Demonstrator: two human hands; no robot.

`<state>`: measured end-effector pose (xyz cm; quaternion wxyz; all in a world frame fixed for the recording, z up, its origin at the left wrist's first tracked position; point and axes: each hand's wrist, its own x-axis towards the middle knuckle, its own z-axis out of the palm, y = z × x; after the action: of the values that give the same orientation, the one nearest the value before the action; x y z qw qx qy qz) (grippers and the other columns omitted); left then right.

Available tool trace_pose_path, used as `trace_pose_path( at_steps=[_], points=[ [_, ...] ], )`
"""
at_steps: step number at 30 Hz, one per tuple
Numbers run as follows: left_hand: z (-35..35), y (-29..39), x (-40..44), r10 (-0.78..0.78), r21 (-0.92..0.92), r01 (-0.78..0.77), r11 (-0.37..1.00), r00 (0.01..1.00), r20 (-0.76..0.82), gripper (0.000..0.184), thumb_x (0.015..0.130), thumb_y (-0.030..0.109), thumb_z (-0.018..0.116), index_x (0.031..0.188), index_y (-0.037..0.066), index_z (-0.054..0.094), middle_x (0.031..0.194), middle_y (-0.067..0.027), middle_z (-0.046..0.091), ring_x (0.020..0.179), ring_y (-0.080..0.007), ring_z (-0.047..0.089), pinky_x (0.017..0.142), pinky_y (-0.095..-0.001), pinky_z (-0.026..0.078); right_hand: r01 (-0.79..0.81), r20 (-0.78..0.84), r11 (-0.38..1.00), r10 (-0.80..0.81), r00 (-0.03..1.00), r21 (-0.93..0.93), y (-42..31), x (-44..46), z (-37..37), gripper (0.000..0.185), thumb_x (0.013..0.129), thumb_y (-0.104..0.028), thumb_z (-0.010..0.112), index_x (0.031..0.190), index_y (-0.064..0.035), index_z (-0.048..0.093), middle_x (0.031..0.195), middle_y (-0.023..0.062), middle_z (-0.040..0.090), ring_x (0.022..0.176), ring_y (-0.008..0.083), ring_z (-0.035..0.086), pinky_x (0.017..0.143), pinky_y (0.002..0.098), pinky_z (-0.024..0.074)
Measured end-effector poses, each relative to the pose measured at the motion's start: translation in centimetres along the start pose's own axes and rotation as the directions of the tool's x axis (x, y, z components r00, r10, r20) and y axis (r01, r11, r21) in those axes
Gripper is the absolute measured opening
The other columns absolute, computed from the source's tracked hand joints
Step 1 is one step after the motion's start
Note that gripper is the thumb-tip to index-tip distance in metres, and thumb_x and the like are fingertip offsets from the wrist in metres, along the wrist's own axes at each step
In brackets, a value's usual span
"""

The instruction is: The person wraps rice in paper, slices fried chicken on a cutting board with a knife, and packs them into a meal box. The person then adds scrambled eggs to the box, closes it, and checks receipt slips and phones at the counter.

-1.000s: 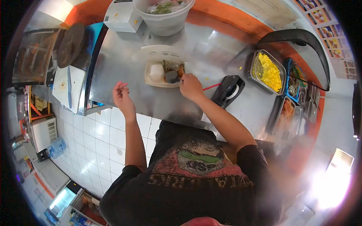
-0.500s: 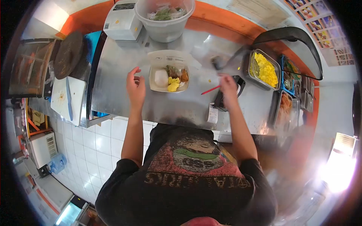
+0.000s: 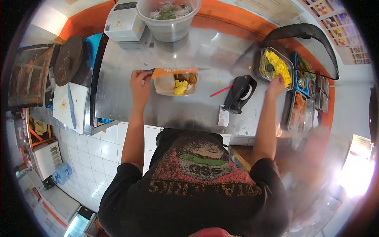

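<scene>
L hand (image 3: 140, 85) at L end of tilted lid (image 3: 175, 71), can't tell if fingers pinch or push; box (image 3: 165, 93) mid-tabletop (image 3: 189, 114). R hand (image 3: 276, 84) by tray (image 3: 292, 73) near rim, grip unclear. Fold lid evenly, box flat.

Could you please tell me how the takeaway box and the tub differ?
The takeaway box is opaque; the tub is see-through. The box holds several foods; the tub holds mostly yellow food. The left hand is at the box's lid; the right hand is at the tub. Both sit on the counter.
</scene>
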<state>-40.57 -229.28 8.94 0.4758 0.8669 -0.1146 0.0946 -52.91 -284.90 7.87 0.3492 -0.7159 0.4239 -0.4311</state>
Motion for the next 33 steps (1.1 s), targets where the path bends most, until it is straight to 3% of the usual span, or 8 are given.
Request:
trace_pose_path(
  at_steps=[3, 5, 10, 14, 19, 22, 25, 33],
  points=[
    [-0.7, -1.2, -2.6, 0.076, 0.034, -0.076, 0.997, 0.997, 0.005, 0.021, 0.079, -0.003, 0.068, 0.099, 0.004, 0.072, 0.102, -0.0098, 0.057, 0.090, -0.0213, 0.059, 0.076, -0.0305, 0.049, 0.099, 0.431, 0.993, -0.115, 0.895, 0.060, -12.9, -13.4, 1.7, 0.038, 0.080, 0.003, 0.056, 0.115, -0.0072, 0.066, 0.085, 0.0074, 0.068, 0.075, 0.0147, 0.061, 0.074, 0.0282, 0.0498],
    [-0.9, -1.0, -3.8, 0.075, 0.073, -0.077, 0.994, 0.997, 0.032, 0.024, 0.078, -0.005, 0.068, 0.099, 0.004, 0.071, 0.103, -0.0095, 0.057, 0.089, -0.0219, 0.059, 0.077, -0.0306, 0.049, 0.082, 0.761, 0.976, -0.207, 0.615, 0.199, -15.1, -19.8, 3.7, 0.046, 0.077, 0.003, 0.062, 0.121, -0.0081, 0.064, 0.104, 0.0099, 0.062, 0.079, 0.0169, 0.060, 0.071, 0.0303, 0.0503],
    [0.2, -1.1, -5.4, 0.234, 0.354, -0.227, 0.907, 0.972, 0.021, 0.024, 0.075, -0.004, 0.069, 0.098, 0.001, 0.070, 0.103, -0.0094, 0.066, 0.094, -0.0269, 0.063, 0.082, -0.0353, 0.052, 0.229, 0.585, 0.954, -0.300, 0.754, 0.194, -11.4, -26.8, 8.1, 0.041, 0.073, 0.001, 0.067, 0.113, -0.0053, 0.068, 0.111, 0.0109, 0.062, 0.090, 0.0250, 0.061, 0.079, 0.0334, 0.0514],
    [3.7, -3.5, -7.1, 0.118, 0.243, -0.097, 0.965, 0.990, -0.073, 0.025, 0.077, 0.002, 0.071, 0.102, 0.001, 0.069, 0.108, -0.0161, 0.068, 0.101, -0.0289, 0.065, 0.089, -0.0376, 0.052, 0.460, 0.567, 0.888, -0.374, 0.734, -0.009, -10.0, -28.4, 8.6, 0.033, 0.072, 0.001, 0.067, 0.104, -0.0036, 0.070, 0.106, 0.0113, 0.065, 0.093, 0.0285, 0.061, 0.082, 0.0368, 0.0511],
    [6.7, -3.1, -6.6, -0.247, -0.369, 0.168, 0.914, 0.953, -0.178, 0.016, 0.086, 0.009, 0.070, 0.095, -0.004, 0.063, 0.103, -0.0169, 0.069, 0.095, -0.0225, 0.067, 0.082, -0.0331, 0.054, 0.234, 0.640, 0.966, -0.251, 0.726, 0.114, -8.7, -28.8, 10.4, 0.016, 0.073, -0.001, 0.068, 0.088, -0.0004, 0.065, 0.092, 0.0169, 0.068, 0.086, 0.0319, 0.064, 0.079, 0.0398, 0.0511],
    [5.1, -0.9, -5.9, -0.398, -0.258, 0.366, 0.894, 0.913, -0.085, 0.016, 0.087, 0.009, 0.068, 0.093, -0.004, 0.061, 0.093, -0.0165, 0.069, 0.087, -0.0195, 0.066, 0.077, -0.0315, 0.052, -0.025, 0.773, 0.993, -0.076, 0.630, 0.119, -10.1, -27.5, 10.3, 0.014, 0.074, -0.003, 0.069, 0.084, 0.0017, 0.060, 0.082, 0.0200, 0.067, 0.074, 0.0327, 0.065, 0.070, 0.0383, 0.0511],
    [2.4, 3.2, -4.7, -0.471, -0.070, 0.471, 0.880, 0.882, 0.009, 0.018, 0.084, 0.005, 0.069, 0.093, -0.005, 0.058, 0.095, -0.0165, 0.070, 0.089, -0.0221, 0.067, 0.082, -0.0335, 0.053, 0.066, 0.827, 0.997, -0.066, 0.559, 0.035, -12.4, -25.4, 9.2, 0.017, 0.075, -0.005, 0.070, 0.083, 0.0030, 0.057, 0.076, 0.0212, 0.066, 0.067, 0.0315, 0.065, 0.062, 0.0359, 0.0492],
    [3.6, -1.7, -6.1, -0.154, -0.079, 0.151, 0.985, 0.988, -0.033, 0.019, 0.084, 0.007, 0.070, 0.095, -0.003, 0.057, 0.108, -0.0190, 0.070, 0.095, -0.0261, 0.068, 0.083, -0.0354, 0.054, 0.063, 0.836, 0.998, -0.053, 0.546, 0.021, -11.1, -26.7, 8.3, 0.015, 0.072, 0.004, 0.064, 0.086, 0.0031, 0.057, 0.081, 0.0189, 0.067, 0.064, 0.0239, 0.062, 0.061, 0.0354, 0.0483]
  ],
)
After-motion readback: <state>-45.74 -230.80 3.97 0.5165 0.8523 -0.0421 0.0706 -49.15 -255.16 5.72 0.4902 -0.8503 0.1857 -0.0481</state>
